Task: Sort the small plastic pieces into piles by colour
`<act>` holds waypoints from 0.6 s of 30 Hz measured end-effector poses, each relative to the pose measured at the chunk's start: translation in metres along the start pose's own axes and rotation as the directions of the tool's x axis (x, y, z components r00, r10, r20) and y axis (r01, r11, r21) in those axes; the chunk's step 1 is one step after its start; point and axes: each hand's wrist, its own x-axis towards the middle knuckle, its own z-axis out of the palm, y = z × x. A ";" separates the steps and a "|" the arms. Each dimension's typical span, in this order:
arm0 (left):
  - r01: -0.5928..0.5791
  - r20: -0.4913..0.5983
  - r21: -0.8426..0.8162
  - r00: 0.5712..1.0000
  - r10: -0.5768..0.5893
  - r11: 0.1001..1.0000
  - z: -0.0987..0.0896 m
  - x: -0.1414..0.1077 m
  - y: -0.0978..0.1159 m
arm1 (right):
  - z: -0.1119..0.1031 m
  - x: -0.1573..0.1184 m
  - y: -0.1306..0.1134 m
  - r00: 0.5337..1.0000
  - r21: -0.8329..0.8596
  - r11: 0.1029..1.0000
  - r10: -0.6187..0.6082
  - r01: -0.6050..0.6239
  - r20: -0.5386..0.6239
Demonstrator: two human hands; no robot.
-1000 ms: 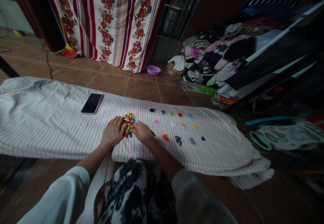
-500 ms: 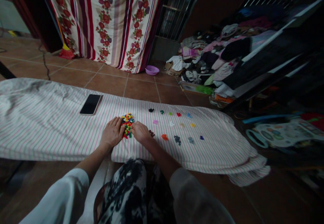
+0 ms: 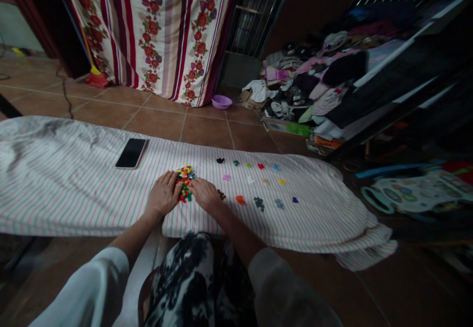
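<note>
A pile of small mixed-colour pieces (image 3: pixel 185 171) lies on the striped cloth (image 3: pixel 81 184) between my hands. My left hand (image 3: pixel 163 194) rests flat at the pile's left edge, fingers stretched out. At the right edge, my right hand (image 3: pixel 204 193) has its fingers curled together, touching the pieces; what they hold is too small to make out. To the right are small groups sorted by colour, among them black (image 3: pixel 220 161), pink (image 3: pixel 226 177), orange (image 3: pixel 240 199), dark grey (image 3: pixel 259 203) and dark blue (image 3: pixel 294 199). Brown pieces (image 3: pixel 221 195) show just beside my right hand.
A phone (image 3: pixel 131 153) lies on the cloth at left. Beyond the cloth's far edge are a purple basin (image 3: pixel 221 102), a flowered curtain (image 3: pixel 170 36), a red broom (image 3: pixel 97 77) and a heap of clothes (image 3: pixel 314 75). My legs (image 3: pixel 185 282) are below the near edge.
</note>
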 end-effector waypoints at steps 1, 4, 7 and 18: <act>0.005 -0.005 -0.003 1.000 -0.005 1.000 -0.001 0.000 0.000 | -0.002 0.000 -0.001 1.000 0.012 1.000 0.000 0.000 0.002; 0.005 -0.005 0.007 1.000 -0.005 1.000 -0.001 0.000 0.000 | -0.006 0.000 -0.002 1.000 0.057 0.998 -0.013 0.013 -0.001; -0.030 0.013 0.028 0.999 0.030 0.999 -0.001 0.000 -0.001 | -0.007 -0.002 -0.001 1.000 0.087 0.996 -0.014 0.014 -0.006; -0.006 -0.033 0.011 0.999 0.007 1.000 0.002 0.001 -0.002 | -0.004 -0.020 0.034 0.986 0.194 0.980 -0.008 0.041 -0.165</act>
